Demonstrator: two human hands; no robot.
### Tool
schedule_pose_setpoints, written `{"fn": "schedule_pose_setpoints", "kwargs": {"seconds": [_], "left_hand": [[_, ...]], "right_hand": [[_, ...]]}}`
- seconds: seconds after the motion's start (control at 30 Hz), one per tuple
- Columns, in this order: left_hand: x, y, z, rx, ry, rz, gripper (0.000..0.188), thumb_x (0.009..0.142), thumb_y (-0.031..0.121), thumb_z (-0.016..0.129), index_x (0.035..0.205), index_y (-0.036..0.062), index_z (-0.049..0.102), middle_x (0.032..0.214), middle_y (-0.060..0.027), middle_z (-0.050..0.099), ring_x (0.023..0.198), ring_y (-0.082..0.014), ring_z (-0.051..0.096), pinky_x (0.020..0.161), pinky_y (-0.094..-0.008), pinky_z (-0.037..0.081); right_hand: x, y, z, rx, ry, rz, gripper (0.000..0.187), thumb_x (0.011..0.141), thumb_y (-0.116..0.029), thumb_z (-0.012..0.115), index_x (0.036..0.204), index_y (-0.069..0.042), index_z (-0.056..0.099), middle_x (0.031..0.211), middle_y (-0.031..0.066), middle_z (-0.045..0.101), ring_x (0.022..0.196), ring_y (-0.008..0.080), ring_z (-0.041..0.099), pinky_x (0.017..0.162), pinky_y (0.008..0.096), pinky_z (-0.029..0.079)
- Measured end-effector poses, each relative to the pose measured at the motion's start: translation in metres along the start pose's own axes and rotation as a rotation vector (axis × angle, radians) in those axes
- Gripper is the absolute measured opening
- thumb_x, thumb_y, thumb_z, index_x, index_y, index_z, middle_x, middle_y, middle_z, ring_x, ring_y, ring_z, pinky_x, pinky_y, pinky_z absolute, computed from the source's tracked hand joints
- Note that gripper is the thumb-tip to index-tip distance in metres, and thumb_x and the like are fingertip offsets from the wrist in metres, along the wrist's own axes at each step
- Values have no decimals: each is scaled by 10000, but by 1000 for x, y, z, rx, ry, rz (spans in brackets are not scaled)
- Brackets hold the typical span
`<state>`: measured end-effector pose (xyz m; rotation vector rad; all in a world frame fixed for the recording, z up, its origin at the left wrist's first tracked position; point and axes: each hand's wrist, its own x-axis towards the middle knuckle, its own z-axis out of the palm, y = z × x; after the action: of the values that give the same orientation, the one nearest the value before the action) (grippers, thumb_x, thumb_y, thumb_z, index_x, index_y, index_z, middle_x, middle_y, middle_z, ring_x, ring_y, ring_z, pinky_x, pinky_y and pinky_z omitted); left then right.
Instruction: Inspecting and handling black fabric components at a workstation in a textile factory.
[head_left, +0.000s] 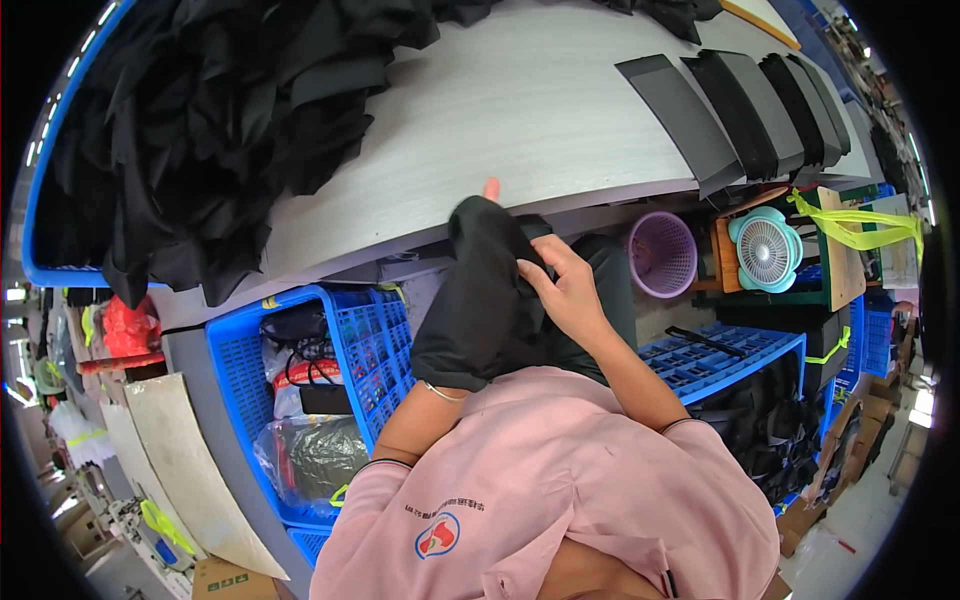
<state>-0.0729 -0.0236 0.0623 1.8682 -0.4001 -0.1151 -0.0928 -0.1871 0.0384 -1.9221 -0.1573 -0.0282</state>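
A black fabric tube point(455, 315), like a sleeve, is drawn over my left forearm and covers most of the hand. Only a fingertip of my left hand point(491, 189) pokes out at the far end, by the table's front edge; its other fingers are hidden. My right hand point(570, 288) has thumb and fingers closed on the tube's right side, above my lap. On the pale table point(520, 110), a big heap of black fabric pieces point(220, 130) lies to the left. Stacks of flat black pieces point(745, 110) stand in a row at the right.
Left of me is a blue plastic crate point(370, 350) holding bags and bundles. Below the table's right side are a purple basket point(662, 256) and a small turquoise fan point(768, 250). Another blue crate point(725, 355), with black items under it, is at my right. Cardboard point(200, 460) leans at far left.
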Motion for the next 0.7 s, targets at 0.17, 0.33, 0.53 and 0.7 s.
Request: {"fn": "schedule_pose_setpoints", "kwargs": {"seconds": [0.17,0.33,0.53,0.7], "left_hand": [[-3,-6,-11,-455,290,-16,644,982,97,579,1554,1,298,1509,-139,456,1392,-238,441,1124,-325,376],[-14,-18,-2,-665,-42,-196,623,1010,214,546,1554,33,300,1562,-148,385,1426,-265,396,1174,-353,327],[-16,-28,11,-963,-154,-430,606,1030,235,482,1571,89,252,1597,-145,313,1470,-273,318,1218,-395,264],[-10,-50,15,-692,-81,-159,552,1066,299,361,1578,145,225,1626,-127,257,1499,-275,258,1249,-454,211]], "right_hand": [[-7,-8,-24,678,-396,184,218,954,-139,656,1056,49,703,973,18,644,908,92,572,807,277,451],[9,-5,-31,993,-163,340,241,989,-182,647,1088,24,721,1048,21,707,936,81,629,852,254,488],[42,5,-32,772,82,359,278,987,-227,658,1122,14,686,1052,37,702,962,122,644,902,279,490],[8,0,-16,77,176,-181,576,860,-190,767,1340,19,528,1300,141,590,1190,235,584,1056,378,431]]}}
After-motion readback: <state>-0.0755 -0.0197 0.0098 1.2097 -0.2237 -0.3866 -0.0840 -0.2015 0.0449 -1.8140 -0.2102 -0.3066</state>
